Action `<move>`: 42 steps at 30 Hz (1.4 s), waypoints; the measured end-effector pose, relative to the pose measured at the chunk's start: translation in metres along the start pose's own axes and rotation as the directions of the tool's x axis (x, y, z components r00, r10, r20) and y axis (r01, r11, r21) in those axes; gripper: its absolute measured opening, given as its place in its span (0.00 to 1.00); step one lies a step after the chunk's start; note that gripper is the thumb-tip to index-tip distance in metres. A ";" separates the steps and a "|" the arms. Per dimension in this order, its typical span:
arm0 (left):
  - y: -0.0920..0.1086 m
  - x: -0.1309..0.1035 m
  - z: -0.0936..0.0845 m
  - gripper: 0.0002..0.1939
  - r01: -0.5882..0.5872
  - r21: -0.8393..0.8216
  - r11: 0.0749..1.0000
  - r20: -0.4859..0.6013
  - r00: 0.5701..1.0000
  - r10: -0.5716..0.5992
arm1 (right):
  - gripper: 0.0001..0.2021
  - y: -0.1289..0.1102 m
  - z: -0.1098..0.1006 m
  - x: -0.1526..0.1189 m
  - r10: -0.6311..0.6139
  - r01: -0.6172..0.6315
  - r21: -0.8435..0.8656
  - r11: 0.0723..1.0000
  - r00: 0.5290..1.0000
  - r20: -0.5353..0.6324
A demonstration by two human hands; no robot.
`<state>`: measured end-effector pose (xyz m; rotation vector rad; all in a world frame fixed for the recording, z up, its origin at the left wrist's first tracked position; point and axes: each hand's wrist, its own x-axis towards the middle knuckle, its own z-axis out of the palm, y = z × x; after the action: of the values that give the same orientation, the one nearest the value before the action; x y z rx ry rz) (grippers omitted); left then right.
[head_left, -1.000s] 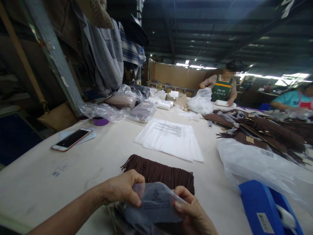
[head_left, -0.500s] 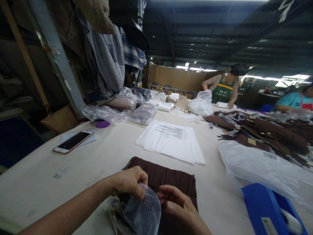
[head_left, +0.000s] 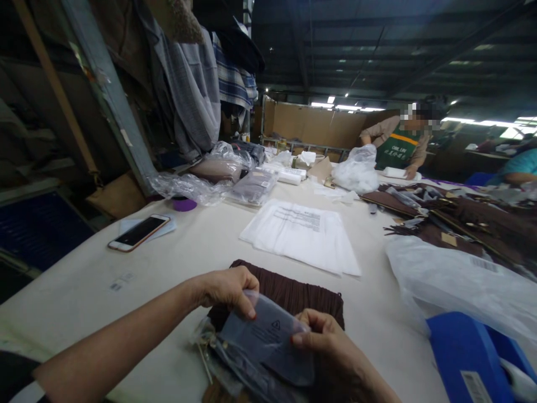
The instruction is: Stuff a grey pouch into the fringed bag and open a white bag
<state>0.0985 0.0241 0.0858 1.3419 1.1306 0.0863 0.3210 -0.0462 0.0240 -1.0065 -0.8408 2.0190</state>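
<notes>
My left hand (head_left: 226, 288) and my right hand (head_left: 331, 341) both pinch a small clear plastic bag (head_left: 268, 338) with a printed recycling mark, stretched flat between them. Under it lies a dark brown fringed piece (head_left: 293, 294) on the white table (head_left: 176, 252). More crumpled plastic and a thin metal part lie beneath the bag near the table's front edge.
A phone (head_left: 138, 232) lies at the left, a stack of white printed bags (head_left: 304, 235) ahead, a blue tape dispenser (head_left: 470, 358) at the lower right, clear plastic (head_left: 457, 280) and brown fringed pieces (head_left: 470, 224) at the right. Two other people work at the far side.
The bag was crumpled in my left hand with my right hand off it; now both hands hold it spread flat again.
</notes>
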 end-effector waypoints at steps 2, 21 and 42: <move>0.001 0.001 0.001 0.16 -0.021 -0.060 0.998 -0.023 1.000 0.020 | 0.20 -0.008 -0.008 0.000 -0.032 0.031 -0.036 0.999 0.999 -0.039; -0.029 0.022 0.046 0.11 -0.148 0.988 -0.046 0.117 0.516 0.849 | 0.05 -0.004 -0.009 0.018 -0.469 -0.301 -0.916 0.266 0.789 -0.396; -0.056 0.035 0.037 0.28 -0.363 0.913 0.184 0.154 0.727 0.669 | 0.29 0.048 -0.007 0.043 -0.542 0.096 -0.908 -0.408 0.775 0.325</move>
<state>0.1111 0.0026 0.0146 2.8463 0.8509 0.1868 0.2928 -0.0352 -0.0336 -1.4173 -2.4210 -0.0244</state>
